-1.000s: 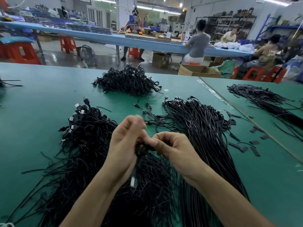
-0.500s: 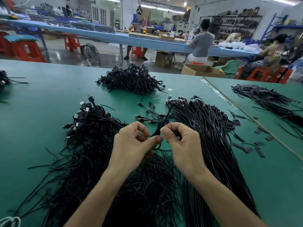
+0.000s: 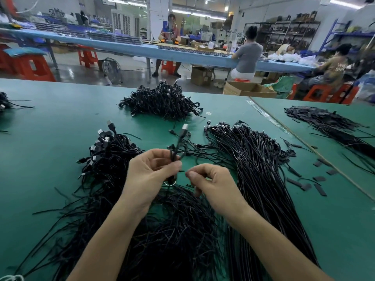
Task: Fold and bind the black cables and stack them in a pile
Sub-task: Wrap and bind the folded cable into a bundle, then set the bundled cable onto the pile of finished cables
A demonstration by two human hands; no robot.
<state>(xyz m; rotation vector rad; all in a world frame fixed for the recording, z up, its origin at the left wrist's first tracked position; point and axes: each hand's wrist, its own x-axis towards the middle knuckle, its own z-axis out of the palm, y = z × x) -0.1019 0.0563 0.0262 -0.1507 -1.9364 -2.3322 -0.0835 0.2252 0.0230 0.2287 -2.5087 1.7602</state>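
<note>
My left hand (image 3: 151, 175) grips a folded black cable (image 3: 176, 152) upright, its silver USB plug (image 3: 185, 127) pointing away from me. My right hand (image 3: 211, 182) hovers just to the right with thumb and forefinger pinched together; whether a thin tie sits between them I cannot tell. Under my arms lies a loose heap of black cables (image 3: 113, 179) with plugs at its far left end. A long straight bundle of cables (image 3: 255, 159) runs along the right. A pile of bound cables (image 3: 162, 102) sits farther back on the green table (image 3: 50, 134).
Short black tie strips (image 3: 318, 179) lie scattered at the right near the seam to a second green table, which carries another spread of black strips (image 3: 328, 124). Beyond the far edge are red stools, cardboard boxes and seated people at a blue bench.
My hands have parted. The left one has raised the folded cable so its plug stands up, and the right has let go of the bundle and drawn slightly right.
</note>
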